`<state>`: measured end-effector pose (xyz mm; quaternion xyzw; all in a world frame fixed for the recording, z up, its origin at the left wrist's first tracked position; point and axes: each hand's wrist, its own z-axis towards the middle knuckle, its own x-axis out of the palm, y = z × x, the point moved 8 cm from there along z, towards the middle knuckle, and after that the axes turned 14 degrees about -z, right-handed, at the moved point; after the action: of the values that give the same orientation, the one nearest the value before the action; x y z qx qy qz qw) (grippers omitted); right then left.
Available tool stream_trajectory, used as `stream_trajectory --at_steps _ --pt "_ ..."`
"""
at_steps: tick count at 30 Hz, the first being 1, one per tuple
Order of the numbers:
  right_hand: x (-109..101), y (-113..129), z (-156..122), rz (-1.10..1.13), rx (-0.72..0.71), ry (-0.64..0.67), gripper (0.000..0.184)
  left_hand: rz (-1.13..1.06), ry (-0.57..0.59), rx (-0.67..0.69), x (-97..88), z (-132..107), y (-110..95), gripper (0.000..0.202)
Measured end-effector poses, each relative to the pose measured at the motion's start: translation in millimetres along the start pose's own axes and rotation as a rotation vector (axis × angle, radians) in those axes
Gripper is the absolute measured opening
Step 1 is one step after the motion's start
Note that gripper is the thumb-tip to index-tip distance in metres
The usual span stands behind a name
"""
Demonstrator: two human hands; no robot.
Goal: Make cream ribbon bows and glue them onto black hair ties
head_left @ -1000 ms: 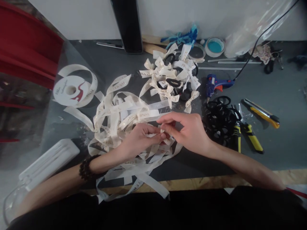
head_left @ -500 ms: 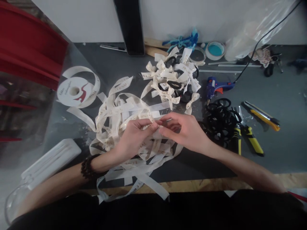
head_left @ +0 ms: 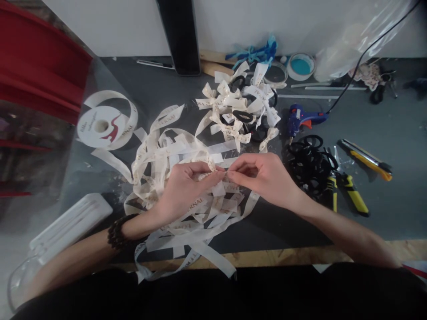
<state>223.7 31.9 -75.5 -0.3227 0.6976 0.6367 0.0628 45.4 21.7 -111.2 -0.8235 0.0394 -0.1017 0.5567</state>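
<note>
My left hand (head_left: pixel 187 184) pinches a cream printed ribbon (head_left: pixel 211 165) between thumb and forefinger. Fingertips of my right hand (head_left: pixel 263 178) are pinched on the same ribbon, just right of the left fingertips; the gripped part is small and mostly covered. Under both hands lies a loose heap of cream ribbon strips (head_left: pixel 200 242) with printed letters. Beyond the hands is a pile of ribbon bows (head_left: pixel 230 100) with black hair ties among them. More black hair ties (head_left: pixel 308 164) are heaped right of my right hand.
A ribbon spool (head_left: pixel 103 126) lies at left, near a white box-like device (head_left: pixel 71 222). At right are a blue glue gun (head_left: pixel 305 119), yellow-handled pliers or cutters (head_left: pixel 355 195) and a yellow utility knife (head_left: pixel 367 160). A phone (head_left: pixel 182 38) leans at the back beside teal tape (head_left: pixel 300 66).
My hands have drawn slightly apart, the right moving a little to the right. Both fingertips stay pinched on the ribbon. The view has shifted slightly.
</note>
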Motion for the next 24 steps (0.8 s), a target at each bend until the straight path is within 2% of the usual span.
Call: stream_trajectory --at_steps 7,12,16,21,24 --pt "-8 1 2 0.033 0.013 0.099 0.006 0.086 -0.019 0.033 0.7 -5 -10 0.034" --pt "-11 2 3 0.061 0.019 0.144 0.006 0.010 -0.046 0.042 -2.9 -8 -7 0.034" --pt "-14 3 3 0.043 0.030 0.161 0.006 0.028 -0.050 -0.008 -3.9 -9 -1 0.034" --pt "-13 -1 4 0.030 0.037 0.182 0.006 -0.011 -0.021 -0.090 -3.8 -4 6 0.035" --pt "-9 -5 7 0.038 0.041 0.199 0.007 -0.146 0.090 -0.149 4.1 1 10 0.030"
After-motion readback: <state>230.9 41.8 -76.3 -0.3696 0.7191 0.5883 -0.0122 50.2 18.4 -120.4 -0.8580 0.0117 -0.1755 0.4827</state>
